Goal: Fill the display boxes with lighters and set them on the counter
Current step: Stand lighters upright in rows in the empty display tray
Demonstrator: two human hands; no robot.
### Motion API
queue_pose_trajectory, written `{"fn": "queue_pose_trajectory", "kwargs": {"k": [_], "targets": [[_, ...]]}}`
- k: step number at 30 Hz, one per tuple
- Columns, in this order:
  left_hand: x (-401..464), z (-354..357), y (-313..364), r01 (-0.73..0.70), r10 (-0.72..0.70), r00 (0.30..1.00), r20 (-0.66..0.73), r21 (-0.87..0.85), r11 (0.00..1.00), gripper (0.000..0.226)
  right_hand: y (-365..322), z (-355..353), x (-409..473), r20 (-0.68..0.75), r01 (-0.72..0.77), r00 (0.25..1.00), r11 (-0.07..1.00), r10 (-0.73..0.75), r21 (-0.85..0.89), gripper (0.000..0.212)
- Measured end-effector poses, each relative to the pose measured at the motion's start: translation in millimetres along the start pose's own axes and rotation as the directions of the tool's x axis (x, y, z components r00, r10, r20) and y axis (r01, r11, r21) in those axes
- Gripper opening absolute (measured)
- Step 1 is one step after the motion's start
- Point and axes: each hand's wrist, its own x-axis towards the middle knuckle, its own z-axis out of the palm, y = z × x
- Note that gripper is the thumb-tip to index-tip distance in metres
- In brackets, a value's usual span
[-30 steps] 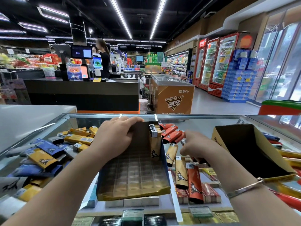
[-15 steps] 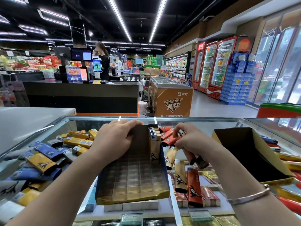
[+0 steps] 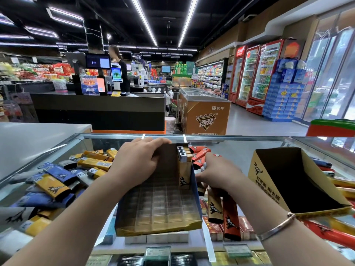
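While left hand (image 3: 138, 162) gripped the display box (image 3: 159, 196) on the glass table (image 3: 240, 148), w/ only one row of lighters (image 3: 183, 160) in, right hand (image 3: 217, 172) grasped loose lighters (image 3: 200, 156) beside it; 2nd box (image 3: 295, 181) stood empty, most left.

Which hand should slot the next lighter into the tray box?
Right. The right hand is already down among the loose red lighters just beside the box's filled column. The left hand grips the display box back wall, steadying it.
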Motion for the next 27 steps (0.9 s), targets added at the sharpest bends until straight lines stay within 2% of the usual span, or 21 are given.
{"fn": "queue_pose_trajectory", "kwargs": {"k": [4, 5, 7, 9, 11, 14, 17, 20, 22, 23, 25, 27], "targets": [[-0.5, -1.0, 1.1, 0.000, 0.000, 1.000, 0.001, 0.012, 1.000, 0.046, -2.0, 3.5, 3.8, -0.039, -0.062, 0.997, 0.998, 0.061, -0.020, 0.056], [-0.7, -1.1, 1.2, -0.001, 0.001, 1.000, 0.000, 0.011, 1.000, 0.046, 0.6, 3.3, 5.1, -0.032, -0.068, 0.997, 0.997, 0.069, 0.031, 0.053], [-0.5, -1.5, 1.4, -0.005, 0.005, 1.000, -0.001, 0.002, 1.000, 0.045, 8.1, 0.3, 7.7, -0.007, -0.069, 0.997, 0.960, 0.073, 0.272, 0.042], [-0.3, -2.0, 1.7, -0.006, 0.006, 1.000, 0.003, -0.004, 1.000, 0.045, 15.2, -4.8, 8.6, 0.004, -0.071, 0.997, 0.838, 0.082, 0.541, 0.033], [-0.8, -2.4, 2.2, -0.009, 0.009, 1.000, 0.005, -0.005, 1.000, 0.045, 20.0, -9.8, 7.8, 0.013, -0.081, 0.995, 0.717, 0.101, 0.693, 0.029], [-1.8, -2.7, 1.6, -0.016, 0.016, 1.000, -0.005, -0.015, 1.000, 0.045, 21.9, -18.5, 3.1, -0.015, -0.058, 0.991, 0.535, 0.130, 0.843, 0.018], [-1.5, -2.4, 1.3, -0.024, 0.023, 1.000, -0.009, -0.013, 1.000, 0.045, 22.1, -31.4, -1.2, -0.074, -0.002, 0.982, 0.402, 0.173, 0.916, 0.009], [-0.9, -4.5, 5.7, -0.042, 0.040, 0.996, -0.084, -0.018, 0.999, 0.043, 17.5, -42.5, -8.5, -0.094, 0.080, 0.993, 0.196, 0.066, 0.977, 0.016], [0.2, -10.4, 11.5, -0.076, 0.055, 0.977, -0.205, -0.094, 0.993, 0.037, 11.9, -47.0, -15.9, -0.121, 0.125, 0.991, 0.082, -0.052, 0.989, 0.024], [0.9, -14.7, 16.1, -0.095, 0.050, 0.970, -0.239, -0.181, 0.979, 0.034, 8.1, -48.2, -20.0, -0.144, 0.151, 0.984, 0.064, -0.101, 0.986, 0.028], [-0.2, -22.8, 28.2, -0.138, 0.052, 0.977, -0.208, -0.425, 0.895, 0.037, -0.8, -48.1, -26.9, -0.210, 0.231, 0.963, 0.112, -0.171, 0.967, 0.036], [-3.4, -26.4, 41.8, -0.156, 0.096, 0.987, -0.132, -0.580, 0.800, 0.042, -10.1, -45.0, -32.7, -0.279, 0.322, 0.933, 0.180, -0.226, 0.930, 0.037]]}}
